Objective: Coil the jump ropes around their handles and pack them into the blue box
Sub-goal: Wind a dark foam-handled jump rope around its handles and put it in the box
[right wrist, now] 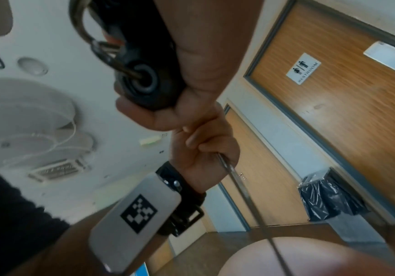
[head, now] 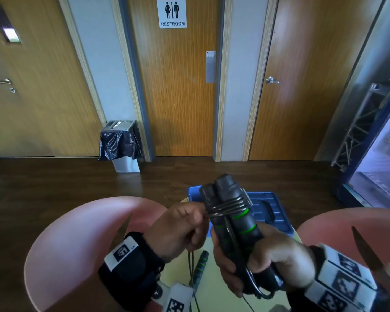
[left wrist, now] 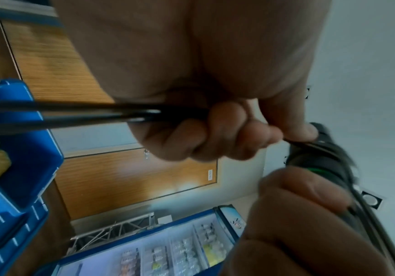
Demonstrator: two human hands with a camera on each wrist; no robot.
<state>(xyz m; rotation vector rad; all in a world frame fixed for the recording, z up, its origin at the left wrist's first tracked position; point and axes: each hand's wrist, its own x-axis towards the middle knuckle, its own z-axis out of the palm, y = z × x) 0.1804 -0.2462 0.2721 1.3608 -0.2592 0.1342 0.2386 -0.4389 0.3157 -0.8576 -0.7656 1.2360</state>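
Two black jump rope handles with green bands (head: 232, 224) are held side by side, tilted upright, above the round table (head: 214, 275), in front of the blue box (head: 273, 210). Several turns of dark cable (head: 227, 208) are wound round their upper part. The lower ends are gripped in the right hand (head: 268, 260). The cable is pinched by the left hand (head: 178, 228) just beside the coil. A second green-banded handle (head: 200, 269) lies on the table below.

Yellow table (head: 214, 262): blue box (head: 273, 210), spare jump rope (head: 200, 266)
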